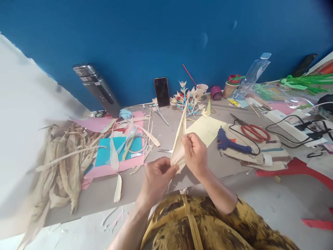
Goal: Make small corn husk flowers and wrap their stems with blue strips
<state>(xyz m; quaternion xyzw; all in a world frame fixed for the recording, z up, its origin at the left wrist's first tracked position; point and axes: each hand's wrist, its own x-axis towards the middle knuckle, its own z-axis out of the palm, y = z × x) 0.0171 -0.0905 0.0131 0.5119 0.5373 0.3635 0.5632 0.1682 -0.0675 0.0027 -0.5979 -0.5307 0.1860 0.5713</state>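
Between my two hands a pale dried corn husk (179, 142) stands upright, its pointed tip reaching up in front of the flowers. My left hand (159, 177) pinches its lower end between thumb and fingers. Higher on the right edge, my right hand (195, 152) grips the husk with fingers curled. Behind it rises a cluster of husk flowers (191, 100) on blue and white stems. A pale yellow sheet (208, 130) lies just beyond my right hand. Partly hidden behind the husk, a thin metal point (164, 151) shows on the table.
At left lie a heap of dried husks (62, 166) and pink and blue sheets (102, 151) under a flask (97, 88). A phone (161, 91) leans on the wall. To the right are a blue glue gun (231, 142), red-handled scissors (256, 133) and a power strip (293, 126).
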